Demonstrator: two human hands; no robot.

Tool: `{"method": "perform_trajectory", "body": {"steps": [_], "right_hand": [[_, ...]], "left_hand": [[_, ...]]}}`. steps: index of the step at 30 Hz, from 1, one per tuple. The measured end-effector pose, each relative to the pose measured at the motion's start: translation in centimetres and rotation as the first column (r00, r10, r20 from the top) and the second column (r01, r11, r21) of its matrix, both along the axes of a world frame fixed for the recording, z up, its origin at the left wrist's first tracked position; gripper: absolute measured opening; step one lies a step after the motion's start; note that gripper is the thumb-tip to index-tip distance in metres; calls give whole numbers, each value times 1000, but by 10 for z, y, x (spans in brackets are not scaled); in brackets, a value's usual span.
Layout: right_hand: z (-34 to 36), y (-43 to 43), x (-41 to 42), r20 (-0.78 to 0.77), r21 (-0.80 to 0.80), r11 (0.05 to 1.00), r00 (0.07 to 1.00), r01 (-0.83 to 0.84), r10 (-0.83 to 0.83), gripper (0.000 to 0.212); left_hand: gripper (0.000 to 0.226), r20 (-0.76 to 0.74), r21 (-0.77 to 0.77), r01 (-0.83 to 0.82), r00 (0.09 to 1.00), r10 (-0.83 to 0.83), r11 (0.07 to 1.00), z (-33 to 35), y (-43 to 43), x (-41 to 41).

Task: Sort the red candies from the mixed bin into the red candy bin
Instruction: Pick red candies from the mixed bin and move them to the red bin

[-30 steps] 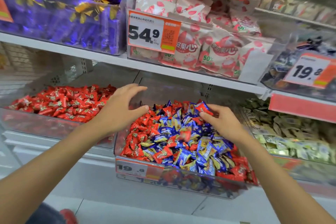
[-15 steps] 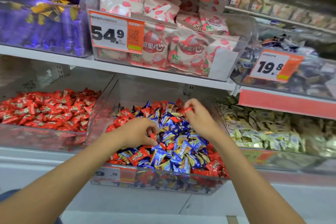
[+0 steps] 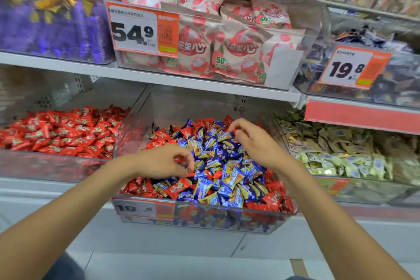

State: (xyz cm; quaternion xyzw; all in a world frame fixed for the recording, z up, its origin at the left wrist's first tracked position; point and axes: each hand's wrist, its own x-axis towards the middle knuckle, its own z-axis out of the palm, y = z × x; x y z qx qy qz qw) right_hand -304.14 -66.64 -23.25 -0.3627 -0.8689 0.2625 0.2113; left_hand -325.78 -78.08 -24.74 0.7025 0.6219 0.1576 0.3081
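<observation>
Setting: shop shelving with clear plastic bins on two tiers, divided by a white shelf (image 3: 204, 88); pale floor tiles (image 3: 159, 263) lie below.
Mixed bin: the mixed bin (image 3: 204, 218) sits in the middle of the lower tier, heaped with blue-and-yellow candies (image 3: 231, 179) and red candies (image 3: 179, 188). The red ones lie mostly along the left, front and right edges.
Red candy bin: the red candy bin (image 3: 45, 166) stands just beside the mixed bin on its left and holds only red wrappers.
Left hand: the left hand (image 3: 163, 161) rests on the left part of the mixed heap, fingers curled with tips close together. A bit of red shows under them; I cannot tell whether it is held or just lies in the pile.
Right hand: the right hand (image 3: 256, 143) is over the back right of the heap, thumb and forefinger pinching a red candy (image 3: 237, 132), the other fingers loosely bent.
Upper tier: purple-wrapped sweets (image 3: 52, 18) at left, pink-and-white bags (image 3: 238, 52) in the centre behind a 54.9 price tag (image 3: 143, 29), and a 19.8 price tag (image 3: 354, 68) at right.
Lower right: a bin of pale wrapped sweets (image 3: 341, 154) stands beside the mixed bin.
</observation>
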Motion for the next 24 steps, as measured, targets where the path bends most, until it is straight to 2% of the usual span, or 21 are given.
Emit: {"method": "perform_trajectory", "body": {"steps": [2,4,7,9,12,15,20,22,24], "right_hand": [[-2,-7,2,-2,-36,999,1000,-24,24,17],[-6,-13,2,-20,-74,996,998,-54,52,24],[-9,-20,-4,12,-59,987,989,-148,149,13],[-10,-25,-10,96,-37,979,975,-200,202,3],[-14,-30,-19,303,1,969,924,-246,235,25],[-18,-28,-24,419,8,964,876,-266,239,30],[-27,-22,-29,361,88,976,920,-200,155,5],[-25,-17,-24,217,-2,987,963,-161,157,9],[-18,-15,-17,36,-119,983,989,-139,144,14]], "left_hand": [[27,-151,-25,15,988,-19,1000,-8,-4,-4],[33,-220,9,6,976,-3,1000,-15,-4,-5],[27,-188,106,-40,980,60,993,-20,-4,-7],[25,-108,192,-108,985,131,975,-20,-4,-7],[22,2,289,-204,977,213,935,-22,-3,-11],[15,-92,270,-169,975,200,948,-27,1,-15],[41,-245,194,-105,958,152,975,-31,5,-6],[41,-244,202,-95,959,144,975,-31,7,-6],[29,-205,235,-99,967,149,967,-31,8,-6]]}}
